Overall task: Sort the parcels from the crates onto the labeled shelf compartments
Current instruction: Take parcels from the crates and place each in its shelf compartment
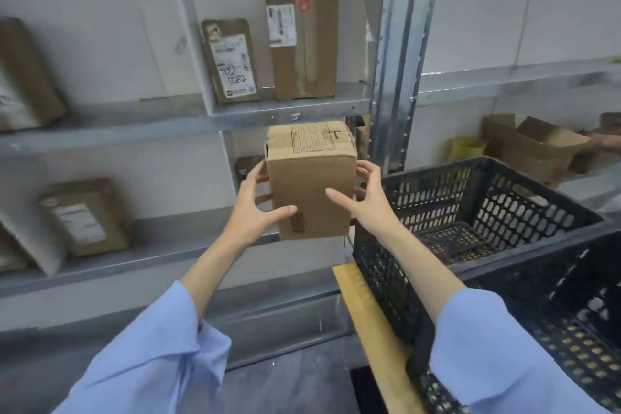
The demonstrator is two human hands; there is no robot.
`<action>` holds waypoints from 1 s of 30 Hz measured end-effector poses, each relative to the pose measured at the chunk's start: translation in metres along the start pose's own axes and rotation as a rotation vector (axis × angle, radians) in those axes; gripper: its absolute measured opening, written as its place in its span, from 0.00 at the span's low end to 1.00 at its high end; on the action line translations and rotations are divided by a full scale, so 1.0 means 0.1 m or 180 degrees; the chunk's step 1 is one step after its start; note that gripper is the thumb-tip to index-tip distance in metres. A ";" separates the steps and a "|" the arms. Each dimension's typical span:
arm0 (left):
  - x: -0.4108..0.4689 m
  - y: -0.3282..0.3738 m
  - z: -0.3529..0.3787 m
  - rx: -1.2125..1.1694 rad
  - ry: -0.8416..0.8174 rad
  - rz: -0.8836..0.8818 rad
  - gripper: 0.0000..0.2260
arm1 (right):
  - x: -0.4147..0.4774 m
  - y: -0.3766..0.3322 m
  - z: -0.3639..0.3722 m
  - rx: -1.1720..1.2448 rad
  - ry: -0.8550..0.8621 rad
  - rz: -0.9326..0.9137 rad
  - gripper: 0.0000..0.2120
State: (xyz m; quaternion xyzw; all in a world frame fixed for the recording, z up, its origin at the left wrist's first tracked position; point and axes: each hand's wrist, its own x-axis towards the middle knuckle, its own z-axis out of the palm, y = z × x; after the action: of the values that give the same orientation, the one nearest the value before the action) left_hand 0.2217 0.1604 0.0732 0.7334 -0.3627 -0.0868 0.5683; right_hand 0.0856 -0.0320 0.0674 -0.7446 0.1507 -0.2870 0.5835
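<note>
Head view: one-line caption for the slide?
Left hand and right hand grip a cardboard box in front of the metal shelf, beside a black plastic crate.

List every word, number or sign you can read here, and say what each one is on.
"T", probably, as a hand-drawn mark: on top of the held cardboard box; the printed form beside it is too blurred to read.
Leaning parcel: white label and scribble unreadable.
Tall carton: white label and red sticker blurred.
Shelf-edge tag: too small to read.
Parcel at lower left: label blurred.
</note>
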 end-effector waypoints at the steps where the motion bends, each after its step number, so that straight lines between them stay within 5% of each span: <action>1: -0.06 0.00 -0.11 -0.0029 0.0076 -0.0019 0.48 | 0.01 -0.04 0.09 0.0011 -0.0087 -0.0022 0.43; 5: -0.24 0.02 -0.48 -0.0194 0.0278 -0.0108 0.40 | 0.03 -0.19 0.45 -0.0019 -0.0352 -0.0105 0.50; 13: -0.61 0.04 -1.08 -0.0090 0.0853 -0.0068 0.43 | 0.04 -0.51 1.19 0.0454 -0.0786 -0.0049 0.30; 19: -1.06 -0.10 -1.68 0.0003 0.1114 -0.0233 0.40 | -0.03 -0.57 1.84 0.0518 -0.1125 -0.0041 0.28; 30: -2.06 -0.28 -2.85 0.0221 0.1611 -0.0366 0.38 | -0.63 -1.01 3.08 0.0021 -0.1935 -0.0295 0.46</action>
State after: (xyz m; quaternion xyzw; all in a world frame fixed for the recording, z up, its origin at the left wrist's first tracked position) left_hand 0.2395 0.5123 0.0860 0.7703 -0.1694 0.0798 0.6096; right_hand 0.2106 0.2715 0.1004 -0.8005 -0.0658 -0.0779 0.5906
